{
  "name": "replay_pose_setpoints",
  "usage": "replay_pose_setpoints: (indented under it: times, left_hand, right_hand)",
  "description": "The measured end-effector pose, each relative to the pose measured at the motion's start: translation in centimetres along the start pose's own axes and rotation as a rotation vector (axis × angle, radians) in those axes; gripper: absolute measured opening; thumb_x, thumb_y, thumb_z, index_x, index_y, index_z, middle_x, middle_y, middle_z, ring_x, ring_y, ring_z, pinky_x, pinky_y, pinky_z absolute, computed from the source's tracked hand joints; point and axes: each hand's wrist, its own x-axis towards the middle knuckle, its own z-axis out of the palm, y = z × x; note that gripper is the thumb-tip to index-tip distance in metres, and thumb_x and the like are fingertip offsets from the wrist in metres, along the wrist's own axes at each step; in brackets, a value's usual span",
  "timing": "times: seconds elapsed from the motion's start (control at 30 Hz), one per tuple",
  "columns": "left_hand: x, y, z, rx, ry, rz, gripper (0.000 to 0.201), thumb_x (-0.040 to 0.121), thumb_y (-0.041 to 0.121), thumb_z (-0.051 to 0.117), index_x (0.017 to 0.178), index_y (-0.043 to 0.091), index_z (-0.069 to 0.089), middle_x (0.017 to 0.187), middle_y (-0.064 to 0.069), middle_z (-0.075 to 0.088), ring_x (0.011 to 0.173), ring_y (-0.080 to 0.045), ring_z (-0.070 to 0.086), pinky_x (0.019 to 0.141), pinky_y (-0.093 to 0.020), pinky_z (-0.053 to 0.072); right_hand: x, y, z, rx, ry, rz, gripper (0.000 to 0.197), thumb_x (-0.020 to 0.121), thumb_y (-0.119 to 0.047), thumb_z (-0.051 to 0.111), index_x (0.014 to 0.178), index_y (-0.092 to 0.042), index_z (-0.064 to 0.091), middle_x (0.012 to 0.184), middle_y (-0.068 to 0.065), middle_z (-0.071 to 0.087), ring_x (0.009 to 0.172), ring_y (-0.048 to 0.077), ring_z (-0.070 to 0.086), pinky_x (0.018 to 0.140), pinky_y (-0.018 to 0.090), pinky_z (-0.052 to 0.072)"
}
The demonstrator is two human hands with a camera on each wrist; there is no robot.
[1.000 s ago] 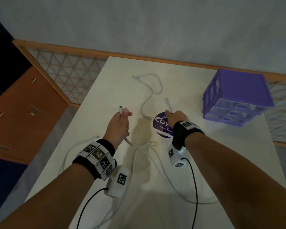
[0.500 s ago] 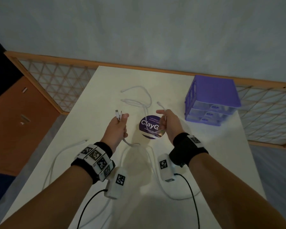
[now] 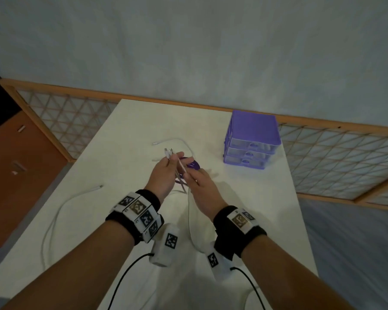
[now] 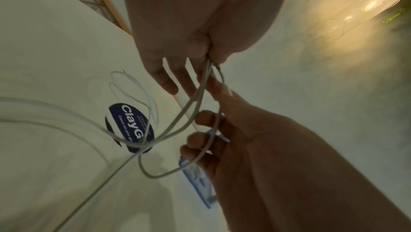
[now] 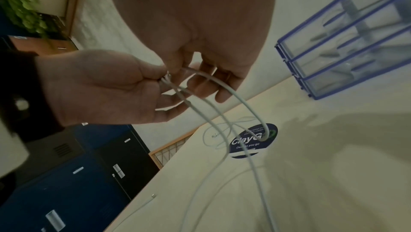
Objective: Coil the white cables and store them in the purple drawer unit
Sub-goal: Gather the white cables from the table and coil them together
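Observation:
My left hand [image 3: 169, 162] is raised over the table and pinches both plug ends of one white cable [image 3: 181, 167], the plugs sticking up past the fingers. My right hand [image 3: 196, 181] is just beside it, its fingers curled round a strand of that same cable [image 4: 212, 130] below the left hand. The rest of the cable [image 5: 224, 112] hangs in a loop to the table. The purple drawer unit [image 3: 253, 139] stands at the far right with its three clear drawers shut. A second white cable [image 3: 179, 139] lies beyond my hands, and a third [image 3: 61, 206] at the left.
A round purple sticker [image 3: 194, 164] marks the white table [image 3: 255, 209] under my hands. A wooden lattice rail [image 3: 323, 148] runs behind and along the left side. Black sensor wires trail from both wrists.
My right hand carried its plug end leftward to my left hand, which now holds both ends. The two hands have come together and risen over the sticker.

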Motion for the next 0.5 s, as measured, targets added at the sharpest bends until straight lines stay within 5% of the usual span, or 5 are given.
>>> replay_pose_setpoints:
  times: [0.07,0.13,0.2,0.3,0.5]
  left_hand:
    - [-0.8,0.5,0.6,-0.054,-0.023,0.001,0.040,0.102,0.036,0.028,0.115,0.013,0.059,0.118,-0.005,0.070,0.094,-0.010,0.068,0.083,-0.024,0.053]
    - [-1.5,1.1,1.2,-0.096,-0.023,-0.010,0.041,0.103,0.031,0.027,0.117,0.004,0.054,0.107,-0.006,0.071,0.071,0.000,0.068,0.057,-0.012,0.051]
    - [-2.0,1.6,1.6,-0.106,-0.001,-0.014,0.035,0.103,0.029,0.028,0.113,0.005,0.052,0.087,-0.005,0.070,0.057,-0.006,0.063,0.042,-0.014,0.043]
    - [-2.2,2.8,1.8,-0.148,0.045,0.011,0.028,0.103,0.028,0.030,0.103,0.010,0.051,0.055,0.007,0.056,0.054,-0.011,0.055,0.047,-0.023,0.043]
    - [-1.2,6.6,0.5,-0.403,0.045,0.021,0.011,0.102,0.021,0.035,0.104,0.010,0.038,0.060,0.003,0.032,0.044,-0.006,0.040,0.052,-0.026,0.055]
  right_hand:
    - [-0.4,0.1,-0.2,-0.106,0.004,-0.061,0.035,0.093,-0.023,0.042,0.104,-0.006,0.070,0.085,0.005,0.057,0.096,0.030,0.052,0.088,0.042,0.040]
    - [-0.9,-0.6,-0.5,-0.235,-0.030,-0.078,0.036,0.095,-0.022,0.039,0.101,-0.007,0.071,0.077,-0.017,0.047,0.096,0.021,0.048,0.089,0.039,0.031]
    - [-1.2,-0.9,-0.8,-0.193,-0.096,-0.030,0.034,0.098,-0.022,0.038,0.098,-0.015,0.072,0.075,-0.021,0.052,0.094,0.013,0.049,0.092,0.038,0.031]
    - [-1.8,-1.5,-1.5,0.067,-0.131,0.131,0.037,0.098,-0.036,0.036,0.084,-0.022,0.067,0.063,-0.003,0.065,0.071,0.011,0.062,0.079,0.032,0.045]
    - [-2.5,-3.0,-2.9,0.146,-0.148,0.234,0.052,0.091,-0.053,0.047,0.056,-0.015,0.052,0.041,0.001,0.048,0.039,0.021,0.050,0.052,0.029,0.045]
